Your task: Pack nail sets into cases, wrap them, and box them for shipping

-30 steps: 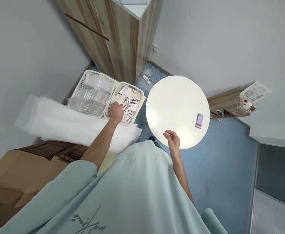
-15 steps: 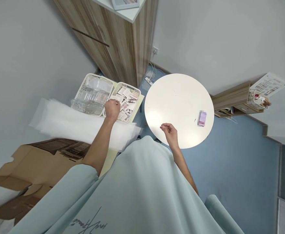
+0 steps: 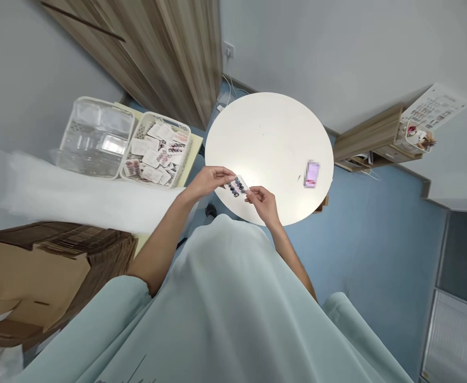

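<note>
Between my two hands is a small card of press-on nails (image 3: 237, 186), with rows of dark, shiny nails on a white backing. My left hand (image 3: 210, 180) is closed on its upper left edge, fingers stretched over the top. At the lower right corner, my right hand (image 3: 263, 204) pinches the card. It is held over the near left edge of a round white table (image 3: 273, 133). To the left, a white basket (image 3: 190, 130) holds many similar cards (image 3: 151, 154), some showing pink or dark nails, others face down.
Left of that basket stands another basket (image 3: 131, 114) with clear plastic boxes (image 3: 97, 141). White packing sheets (image 3: 97, 199) lie in front, with cardboard boxes (image 3: 57, 282) nearer me. A blurred purple item (image 3: 312, 174) lies on the table. A wooden shelf (image 3: 373, 135) stands at right.
My left hand has left the card basket and moved right, over the table edge. Both hands now hold the nail card. The view has shifted, too.
</note>
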The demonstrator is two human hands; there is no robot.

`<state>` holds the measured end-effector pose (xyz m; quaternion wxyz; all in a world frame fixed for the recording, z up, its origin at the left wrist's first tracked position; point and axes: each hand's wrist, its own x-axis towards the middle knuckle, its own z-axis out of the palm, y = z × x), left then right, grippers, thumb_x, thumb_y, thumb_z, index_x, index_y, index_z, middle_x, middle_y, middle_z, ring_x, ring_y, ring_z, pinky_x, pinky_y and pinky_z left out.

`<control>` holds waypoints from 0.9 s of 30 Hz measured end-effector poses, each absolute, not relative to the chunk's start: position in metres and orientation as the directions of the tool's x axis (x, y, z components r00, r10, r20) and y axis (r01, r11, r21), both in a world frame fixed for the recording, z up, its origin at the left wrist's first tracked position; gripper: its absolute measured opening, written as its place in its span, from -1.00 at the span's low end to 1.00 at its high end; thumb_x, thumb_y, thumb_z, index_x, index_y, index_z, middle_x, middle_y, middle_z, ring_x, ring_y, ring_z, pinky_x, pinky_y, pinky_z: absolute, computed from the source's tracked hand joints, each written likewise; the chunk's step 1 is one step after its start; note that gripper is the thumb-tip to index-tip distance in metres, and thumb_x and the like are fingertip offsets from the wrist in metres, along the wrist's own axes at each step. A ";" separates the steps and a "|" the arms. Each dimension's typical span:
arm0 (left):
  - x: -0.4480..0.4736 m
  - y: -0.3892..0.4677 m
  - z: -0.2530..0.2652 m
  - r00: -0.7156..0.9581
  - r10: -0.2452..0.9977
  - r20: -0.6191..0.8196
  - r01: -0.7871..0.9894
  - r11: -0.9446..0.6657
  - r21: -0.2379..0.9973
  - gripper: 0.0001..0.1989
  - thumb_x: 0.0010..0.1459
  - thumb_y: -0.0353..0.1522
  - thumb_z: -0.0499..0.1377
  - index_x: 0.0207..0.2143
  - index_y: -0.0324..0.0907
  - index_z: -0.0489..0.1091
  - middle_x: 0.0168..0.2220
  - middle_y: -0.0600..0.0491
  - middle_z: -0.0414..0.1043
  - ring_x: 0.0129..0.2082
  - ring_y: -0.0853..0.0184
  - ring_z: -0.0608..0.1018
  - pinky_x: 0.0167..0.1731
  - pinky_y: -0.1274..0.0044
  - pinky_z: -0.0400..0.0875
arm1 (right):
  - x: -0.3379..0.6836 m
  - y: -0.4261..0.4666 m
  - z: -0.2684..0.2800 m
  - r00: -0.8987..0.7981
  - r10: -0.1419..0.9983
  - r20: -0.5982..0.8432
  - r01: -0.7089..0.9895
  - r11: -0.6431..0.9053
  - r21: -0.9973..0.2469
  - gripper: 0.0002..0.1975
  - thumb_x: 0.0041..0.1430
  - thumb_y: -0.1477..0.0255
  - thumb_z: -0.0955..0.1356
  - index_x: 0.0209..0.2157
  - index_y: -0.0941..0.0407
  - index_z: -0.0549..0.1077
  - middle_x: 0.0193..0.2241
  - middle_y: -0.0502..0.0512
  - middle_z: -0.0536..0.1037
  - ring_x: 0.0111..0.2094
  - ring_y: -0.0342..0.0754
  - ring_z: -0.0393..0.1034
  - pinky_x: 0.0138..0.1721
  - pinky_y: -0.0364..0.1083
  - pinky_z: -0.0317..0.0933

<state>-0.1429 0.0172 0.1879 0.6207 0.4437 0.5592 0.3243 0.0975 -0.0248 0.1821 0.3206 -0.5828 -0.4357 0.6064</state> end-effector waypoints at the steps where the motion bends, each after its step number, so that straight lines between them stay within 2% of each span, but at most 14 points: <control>1: -0.134 0.018 0.189 0.181 0.893 -0.412 0.092 0.401 0.911 -0.45 0.06 0.08 0.59 -0.16 -0.18 0.75 -0.14 -0.17 0.74 -0.08 0.01 0.71 0.02 0.26 0.63 | 0.103 -0.025 0.181 -0.126 0.891 -0.437 0.120 -0.424 -0.898 -0.45 0.15 -0.19 0.58 -0.21 0.02 0.63 -0.36 0.03 0.67 -0.25 0.06 0.67 -0.04 0.07 0.55; 3: -0.119 0.019 0.190 0.192 0.886 -0.423 0.070 0.417 0.906 -0.46 0.06 0.06 0.60 -0.16 -0.19 0.75 -0.15 -0.17 0.74 -0.08 0.02 0.71 0.02 0.26 0.63 | 0.114 -0.027 0.180 -0.138 0.883 -0.449 0.102 -0.438 -0.893 -0.42 0.13 -0.22 0.58 -0.28 0.02 0.61 -0.43 0.02 0.63 -0.29 0.06 0.65 -0.08 0.06 0.53; 6: -0.103 0.018 0.186 0.195 0.863 -0.466 -0.040 0.481 0.876 -0.46 0.06 0.05 0.61 -0.14 -0.18 0.74 -0.13 -0.15 0.74 -0.04 0.01 0.72 0.06 0.24 0.64 | 0.127 -0.027 0.180 -0.134 0.882 -0.451 0.046 -0.449 -0.892 -0.40 0.10 -0.25 0.58 -0.29 0.02 0.59 -0.42 0.02 0.63 -0.31 0.03 0.61 -0.11 0.04 0.51; 10: -0.091 0.008 0.178 0.269 0.806 -0.528 -0.244 0.587 0.772 -0.49 0.08 0.00 0.61 -0.10 -0.16 0.70 -0.02 -0.15 0.73 0.07 0.01 0.71 0.17 0.18 0.65 | 0.142 -0.022 0.183 -0.124 0.897 -0.425 -0.017 -0.430 -0.903 -0.41 0.12 -0.25 0.57 -0.29 0.01 0.60 -0.38 0.01 0.61 -0.31 -0.01 0.54 -0.14 0.01 0.44; 14: -0.079 -0.011 0.174 0.385 0.751 -0.537 -0.368 0.658 0.657 -0.48 0.14 -0.02 0.60 -0.02 -0.16 0.69 0.12 -0.18 0.72 0.18 -0.01 0.71 0.31 0.16 0.59 | 0.151 -0.007 0.189 -0.136 0.930 -0.340 -0.021 -0.346 -0.938 -0.45 0.20 -0.23 0.54 -0.32 0.00 0.61 -0.34 0.01 0.60 -0.22 0.00 0.48 -0.06 0.01 0.42; 19: -0.068 -0.027 0.178 0.461 0.734 -0.499 -0.439 0.677 0.591 -0.33 0.27 0.14 0.46 0.19 -0.14 0.65 0.23 -0.23 0.68 0.32 -0.16 0.66 0.40 0.08 0.50 | 0.149 0.011 0.202 -0.201 0.942 -0.269 -0.021 -0.279 -0.960 -0.45 0.22 -0.22 0.55 -0.33 0.01 0.61 -0.26 0.03 0.61 -0.16 0.02 0.46 -0.05 0.00 0.41; 23: -0.070 -0.029 0.182 0.445 0.752 -0.487 -0.475 0.659 0.583 -0.20 0.14 0.23 0.50 0.20 -0.11 0.64 0.23 -0.21 0.69 0.33 -0.21 0.64 0.41 0.08 0.50 | 0.139 0.018 0.211 -0.257 0.937 -0.237 -0.053 -0.259 -0.965 -0.44 0.24 -0.21 0.55 -0.36 0.02 0.59 -0.29 0.02 0.57 -0.19 0.00 0.45 -0.06 -0.01 0.40; 27: -0.076 -0.028 0.186 0.424 0.772 -0.474 -0.501 0.636 0.588 -0.20 0.11 0.24 0.52 0.19 -0.11 0.64 0.23 -0.18 0.69 0.35 -0.20 0.63 0.42 0.08 0.50 | 0.130 0.019 0.217 -0.270 0.933 -0.238 -0.056 -0.262 -0.963 -0.42 0.23 -0.24 0.54 -0.36 0.02 0.57 -0.30 0.02 0.57 -0.22 -0.01 0.44 -0.07 -0.01 0.41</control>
